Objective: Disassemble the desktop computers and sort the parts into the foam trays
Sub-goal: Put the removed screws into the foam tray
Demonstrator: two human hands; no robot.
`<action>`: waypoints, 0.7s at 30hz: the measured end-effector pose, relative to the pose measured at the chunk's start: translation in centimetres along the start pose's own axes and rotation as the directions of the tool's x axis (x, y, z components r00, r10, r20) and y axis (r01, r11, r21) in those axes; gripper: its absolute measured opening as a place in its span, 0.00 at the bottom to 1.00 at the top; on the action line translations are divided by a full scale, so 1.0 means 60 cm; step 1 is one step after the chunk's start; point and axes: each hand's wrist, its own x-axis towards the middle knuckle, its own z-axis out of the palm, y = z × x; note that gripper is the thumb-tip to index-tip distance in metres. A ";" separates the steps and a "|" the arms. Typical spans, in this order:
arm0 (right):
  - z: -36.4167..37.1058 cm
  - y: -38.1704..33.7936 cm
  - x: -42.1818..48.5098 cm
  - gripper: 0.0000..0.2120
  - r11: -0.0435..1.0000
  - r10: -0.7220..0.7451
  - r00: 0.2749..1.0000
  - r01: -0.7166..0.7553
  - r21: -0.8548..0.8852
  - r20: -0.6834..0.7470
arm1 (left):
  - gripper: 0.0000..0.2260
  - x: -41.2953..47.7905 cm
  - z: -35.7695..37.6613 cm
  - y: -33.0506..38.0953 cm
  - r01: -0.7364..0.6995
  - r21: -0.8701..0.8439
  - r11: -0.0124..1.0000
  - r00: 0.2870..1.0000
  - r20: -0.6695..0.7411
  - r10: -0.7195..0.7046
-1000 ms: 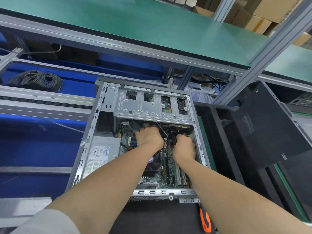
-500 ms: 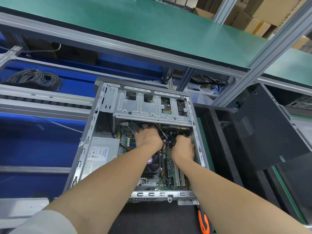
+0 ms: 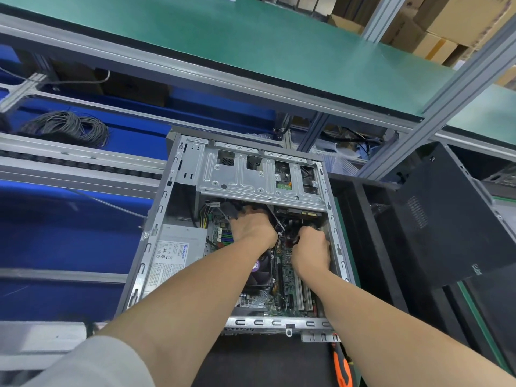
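The open grey steel desktop computer case (image 3: 163,208) lies on its side on the dark tabletop (image 3: 265,361). Its green motherboard (image 3: 290,277) faces up between a silver labelled power supply (image 3: 176,247) at the left and a perforated silver drive cage (image 3: 259,177) at the far end. Both hands work just under that cage, in a tangled cable bundle (image 3: 280,229) of black, red and white wires. The left hand (image 3: 252,229) reaches in knuckles-up, its fingers curled down out of sight, so I cannot tell what they have hold of. The right hand (image 3: 311,248) has its fingers curled, the thumb pinching a strand of the cable bundle. The step looks like unplugging leads from the board. The next move likely calls for a straight, firm pull on the plug before any part can lift out. A black foam tray (image 3: 360,213) with dividers sits just right of the case, and an orange-handled tool (image 3: 342,367) lies at the tabletop's near edge.
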 end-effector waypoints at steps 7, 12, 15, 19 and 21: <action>0.003 0.001 0.005 0.10 0.999 -0.015 1.000 0.015 -0.035 0.010 | 0.20 -0.004 -0.004 0.001 0.014 -0.005 1.000 0.999 0.030 -0.014; 0.003 0.004 0.011 0.12 0.992 -0.060 0.998 0.061 -0.112 0.007 | 0.19 -0.003 -0.005 0.001 -0.008 -0.020 1.000 1.000 0.026 0.008; -0.008 0.004 0.014 0.14 0.957 -0.158 0.984 0.174 -0.230 0.086 | 0.15 -0.007 -0.007 0.001 -0.009 -0.023 1.000 0.999 0.034 0.010; -0.030 -0.001 0.020 0.16 0.829 -0.346 0.904 0.421 -0.369 0.253 | 0.17 -0.011 -0.011 0.002 -0.002 -0.021 1.000 0.999 0.032 0.003; -0.036 -0.005 0.028 0.17 0.761 -0.399 0.868 0.493 -0.421 0.296 | 0.18 -0.013 -0.011 0.001 0.001 -0.024 1.000 1.000 0.027 0.000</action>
